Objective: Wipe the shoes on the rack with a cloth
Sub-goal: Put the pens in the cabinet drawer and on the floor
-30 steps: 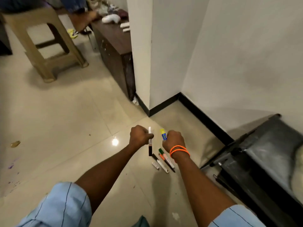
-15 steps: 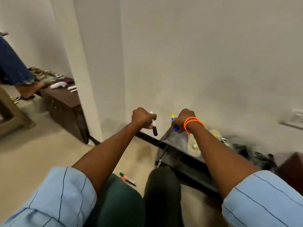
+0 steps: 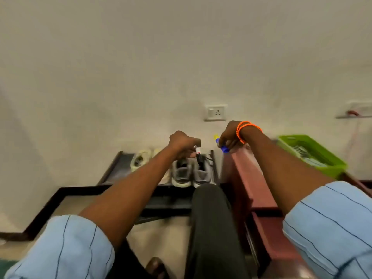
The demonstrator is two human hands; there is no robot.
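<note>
Room: a plain pale wall (image 3: 181, 57) fills most of my view, with a socket (image 3: 215, 112) low on it and a black skirting (image 3: 60, 200) along the floor.
Rack: a low dark rack (image 3: 118, 170) stands against the wall, just left of a red-brown cabinet (image 3: 247, 178).
Basket: a green basket (image 3: 314, 154) sits on the cabinet's far right.
Shoes: a pale pair (image 3: 141, 161) and a grey pair (image 3: 193, 174) lie side by side on the rack's top shelf, long axes running from me to the wall; which end is the toe I cannot tell.
Left hand (image 3: 182, 143): held out over the grey pair, knuckles up, fingers curled round a black marker (image 3: 198, 155) that hangs tip-down.
Right hand (image 3: 230, 135): out over the cabinet's left edge, orange bands (image 3: 246, 128) at the wrist, fingers pinching a blue marker (image 3: 221, 146) with a yellow end.
Arms: both nearly straight, blue sleeves (image 3: 66, 248) rolled above the elbows.
Leg: my dark trouser leg (image 3: 211, 228) is raised between them.
</note>
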